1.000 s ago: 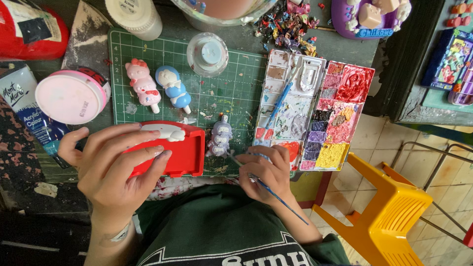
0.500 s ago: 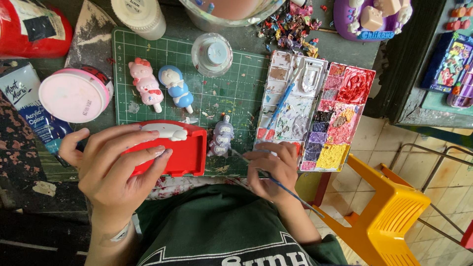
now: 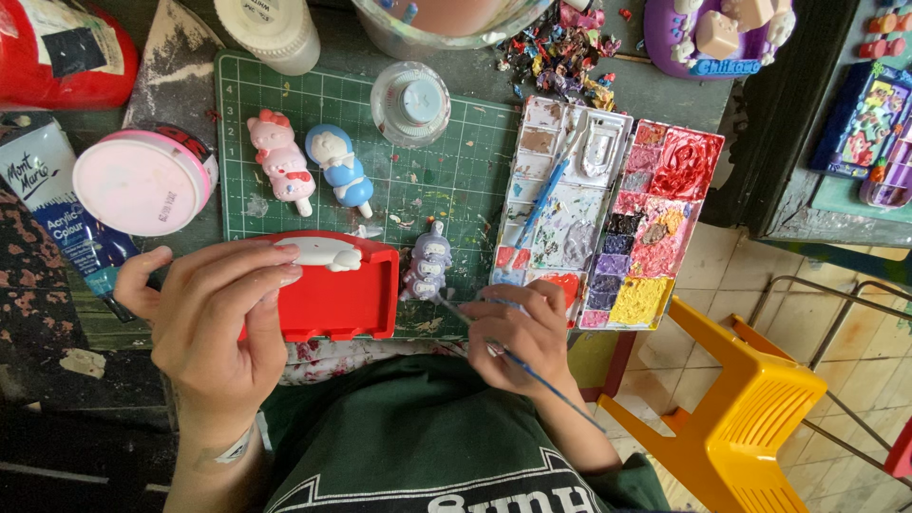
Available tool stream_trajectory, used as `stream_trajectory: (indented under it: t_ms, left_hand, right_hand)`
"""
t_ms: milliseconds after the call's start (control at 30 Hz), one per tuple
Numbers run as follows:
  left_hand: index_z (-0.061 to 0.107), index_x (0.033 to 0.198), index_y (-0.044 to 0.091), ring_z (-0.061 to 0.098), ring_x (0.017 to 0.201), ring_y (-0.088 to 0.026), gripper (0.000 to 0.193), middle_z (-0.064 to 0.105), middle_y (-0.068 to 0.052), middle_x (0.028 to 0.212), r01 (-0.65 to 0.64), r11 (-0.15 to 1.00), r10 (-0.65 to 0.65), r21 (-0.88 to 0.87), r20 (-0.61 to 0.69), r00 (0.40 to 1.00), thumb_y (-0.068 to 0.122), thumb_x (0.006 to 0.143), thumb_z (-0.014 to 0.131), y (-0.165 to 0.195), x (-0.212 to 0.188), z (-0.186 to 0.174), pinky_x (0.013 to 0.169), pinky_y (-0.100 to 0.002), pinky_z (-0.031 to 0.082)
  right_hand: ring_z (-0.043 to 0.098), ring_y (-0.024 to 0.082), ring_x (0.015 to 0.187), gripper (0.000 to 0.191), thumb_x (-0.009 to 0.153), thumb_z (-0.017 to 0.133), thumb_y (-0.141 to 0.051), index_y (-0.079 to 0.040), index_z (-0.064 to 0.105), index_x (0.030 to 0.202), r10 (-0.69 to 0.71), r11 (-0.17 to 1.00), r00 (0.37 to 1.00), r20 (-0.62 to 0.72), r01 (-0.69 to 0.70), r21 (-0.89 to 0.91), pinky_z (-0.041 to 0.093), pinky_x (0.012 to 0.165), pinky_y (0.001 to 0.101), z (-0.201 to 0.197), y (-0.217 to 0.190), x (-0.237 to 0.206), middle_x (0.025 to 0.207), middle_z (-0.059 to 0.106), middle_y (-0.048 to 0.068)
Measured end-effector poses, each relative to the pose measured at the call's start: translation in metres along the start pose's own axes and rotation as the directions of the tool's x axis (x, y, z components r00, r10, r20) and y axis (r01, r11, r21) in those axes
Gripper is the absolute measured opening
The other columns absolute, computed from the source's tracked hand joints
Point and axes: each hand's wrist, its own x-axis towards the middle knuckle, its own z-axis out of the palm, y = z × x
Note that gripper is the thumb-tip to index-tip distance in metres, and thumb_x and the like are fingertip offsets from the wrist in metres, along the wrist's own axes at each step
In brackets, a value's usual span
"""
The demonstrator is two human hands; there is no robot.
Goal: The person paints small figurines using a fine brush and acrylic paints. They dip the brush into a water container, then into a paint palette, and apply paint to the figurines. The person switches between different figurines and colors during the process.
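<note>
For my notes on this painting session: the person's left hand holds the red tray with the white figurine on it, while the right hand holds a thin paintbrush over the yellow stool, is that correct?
Not quite. In the head view the right hand holds the thin paintbrush beside the paint palette, its tip near the small purple figurine, not over the yellow stool. The left hand does hold the red tray.

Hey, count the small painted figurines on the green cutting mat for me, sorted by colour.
Pink figurine: 1
Blue figurine: 1
Purple figurine: 1
Total: 3, all on the green mat.
</note>
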Motion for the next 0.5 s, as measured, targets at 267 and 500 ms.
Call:
stream_trajectory:
  t_ms: [267,500]
  left_hand:
    - [0.074,0.109,0.014,0.069,0.114,-0.019,0.009,0.073,0.002,0.119,-0.07,0.997,0.07,0.014,0.03,0.997,0.011,0.101,0.077,-0.0015,0.0001,-0.0018,0.116,-0.041,0.025]
    - [0.073,0.105,0.014,0.069,0.11,-0.02,0.012,0.073,0.001,0.114,-0.089,0.996,0.089,0.0,-0.02,0.996,0.012,0.097,0.082,-0.0028,0.0015,-0.0004,0.115,-0.042,0.025]
  right_hand:
    - [0.072,0.021,0.097,0.022,0.076,0.071,-0.001,-0.014,0.059,0.089,-0.015,1.0,1.0,-0.02,0.015,0.007,0.044,0.082,0.0376,-0.0003,-0.0032,0.0025,0.092,0.075,0.0]
    - [0.073,0.021,0.093,0.023,0.077,0.069,0.001,-0.013,0.058,0.092,-0.034,0.997,0.999,-0.036,0.037,0.065,0.045,0.082,0.0378,-0.0006,-0.004,0.0019,0.088,0.075,0.002]
